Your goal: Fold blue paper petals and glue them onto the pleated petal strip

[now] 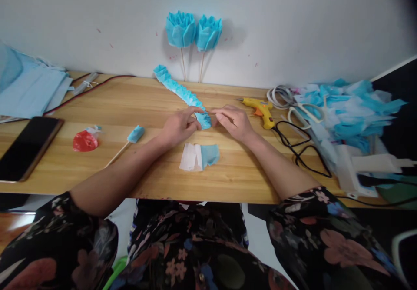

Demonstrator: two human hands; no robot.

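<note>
A long pleated strip of blue fabric-like material (pixel 180 91) lies slantwise on the wooden table, its near end between my hands. My left hand (pixel 182 125) has its index finger and thumb on the left side of that end. From the right, my right hand (pixel 233 120) pinches at the strip's edge with thumb and fingers drawn together; its fingertips are partly hidden. Just below my hands is a small piece of material, half white, half blue (pixel 210 154). A thin stick with a rolled blue tip (pixel 136 133) rests beside my left forearm.
Two blue flowers on sticks (pixel 180 30) lean against the wall. A yellow glue gun (pixel 260 107), white-handled scissors (pixel 306 114) and a heap of blue and white scraps (pixel 355 107) are at right. At left are a phone (pixel 29 148), red wrapper (pixel 85 141) and blue masks (pixel 32 83).
</note>
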